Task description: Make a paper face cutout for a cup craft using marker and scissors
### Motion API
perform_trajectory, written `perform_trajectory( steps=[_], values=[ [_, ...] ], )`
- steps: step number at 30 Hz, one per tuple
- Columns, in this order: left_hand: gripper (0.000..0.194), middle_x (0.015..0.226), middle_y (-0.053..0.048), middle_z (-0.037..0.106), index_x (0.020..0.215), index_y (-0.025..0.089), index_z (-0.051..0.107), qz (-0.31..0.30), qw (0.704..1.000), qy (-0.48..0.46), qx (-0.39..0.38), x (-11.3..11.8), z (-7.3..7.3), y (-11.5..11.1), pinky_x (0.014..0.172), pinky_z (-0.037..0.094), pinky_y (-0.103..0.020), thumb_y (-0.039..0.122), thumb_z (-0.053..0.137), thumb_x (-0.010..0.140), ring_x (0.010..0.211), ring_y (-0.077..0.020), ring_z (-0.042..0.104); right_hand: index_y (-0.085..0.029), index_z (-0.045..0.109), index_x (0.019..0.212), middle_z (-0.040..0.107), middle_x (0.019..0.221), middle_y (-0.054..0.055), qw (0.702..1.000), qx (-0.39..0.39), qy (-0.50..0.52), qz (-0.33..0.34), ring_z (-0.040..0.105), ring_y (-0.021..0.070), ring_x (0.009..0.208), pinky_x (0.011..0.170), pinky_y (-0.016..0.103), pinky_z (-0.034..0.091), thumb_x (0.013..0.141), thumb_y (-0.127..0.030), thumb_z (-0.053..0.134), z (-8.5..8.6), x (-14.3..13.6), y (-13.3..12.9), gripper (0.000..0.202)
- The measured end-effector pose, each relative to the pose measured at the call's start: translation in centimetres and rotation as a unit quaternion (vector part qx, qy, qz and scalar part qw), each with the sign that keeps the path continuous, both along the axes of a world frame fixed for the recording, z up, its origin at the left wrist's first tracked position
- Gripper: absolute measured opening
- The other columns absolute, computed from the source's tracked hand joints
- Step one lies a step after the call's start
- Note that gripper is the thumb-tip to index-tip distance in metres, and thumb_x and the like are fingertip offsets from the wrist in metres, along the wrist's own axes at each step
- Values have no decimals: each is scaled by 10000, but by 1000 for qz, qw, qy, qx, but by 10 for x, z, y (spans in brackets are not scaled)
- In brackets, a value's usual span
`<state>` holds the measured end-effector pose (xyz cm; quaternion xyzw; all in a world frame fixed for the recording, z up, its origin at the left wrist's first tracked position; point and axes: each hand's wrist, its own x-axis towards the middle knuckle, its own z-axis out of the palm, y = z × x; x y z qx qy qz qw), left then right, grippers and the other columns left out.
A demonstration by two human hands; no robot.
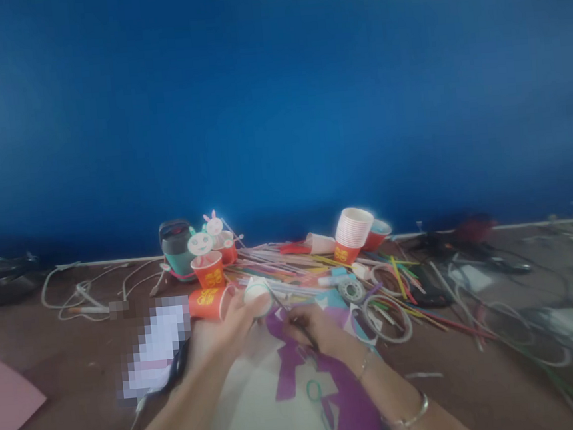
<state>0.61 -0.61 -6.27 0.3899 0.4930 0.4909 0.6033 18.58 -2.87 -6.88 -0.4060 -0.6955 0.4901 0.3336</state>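
Observation:
A small white round piece point(257, 298) with a greenish edge is pinched in my left hand point(235, 320). My right hand point(313, 326) closes around a dark slim tool point(278, 300) that looks like scissors, its thin end pointing up at the white piece. Blur hides whether the two touch. Cut purple paper point(352, 396) lies beneath my right hand and forearm, over a pale sheet point(253, 405). A green loop shape point(313, 390) rests on that sheet. Just beyond my left hand, an orange paper cup point(208, 303) lies on its side.
Orange cups point(208, 272) with rabbit-face cutouts point(200, 241) stand at the back left near a teal-and-dark container point(176, 248). Coloured sticks point(280, 262) spread across the middle. A cup stack point(353, 232), a tape roll point(352, 291) and loose cables point(497, 324) lie rightward. Pink paper point(6, 400) is far left.

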Motion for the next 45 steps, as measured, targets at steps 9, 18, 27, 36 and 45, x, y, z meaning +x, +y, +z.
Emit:
perform_trajectory(
  steps=[9, 18, 27, 36, 45],
  values=[
    [267, 612, 10, 553, 708, 145, 630, 7, 1000, -8, -6, 2, 4, -1, 438, 342, -188, 325, 758, 558, 534, -95, 473, -168, 521, 601, 413, 524, -39, 1000, -17, -5, 3, 341, 83, 469, 412, 202, 285, 722, -296, 579, 0, 0, 1, 185],
    [251, 556, 26, 520, 662, 145, 620, 10, 1000, -10, -5, 1, 7, 0, 422, 324, -191, 316, 761, 543, 494, -86, 444, -176, 519, 596, 397, 485, -48, 999, -42, 7, 5, 303, 71, 425, 382, 200, 239, 701, -276, 582, -3, 1, 1, 159],
    [372, 683, 3, 586, 827, 150, 646, 42, 999, -13, -12, 5, 7, -2, 416, 332, -179, 394, 763, 572, 549, -94, 505, -174, 514, 598, 416, 497, -43, 999, -37, 0, 1, 347, 80, 432, 390, 203, 264, 709, -267, 564, 3, -2, -1, 153],
    [321, 642, 7, 569, 766, 152, 630, 32, 999, 6, -14, 3, 6, -2, 415, 321, -177, 382, 756, 581, 535, -99, 500, -168, 518, 616, 400, 510, -45, 999, -43, 18, 8, 304, 70, 447, 398, 199, 252, 732, -334, 580, 5, -4, -2, 212],
    [332, 612, 1, 572, 743, 144, 640, 16, 1000, 16, 2, 0, 9, -1, 416, 313, -189, 391, 757, 555, 514, -107, 500, -166, 540, 593, 423, 496, -45, 999, -50, 4, 2, 333, 75, 444, 399, 201, 269, 693, -277, 601, 8, -1, -1, 161]
  ],
)
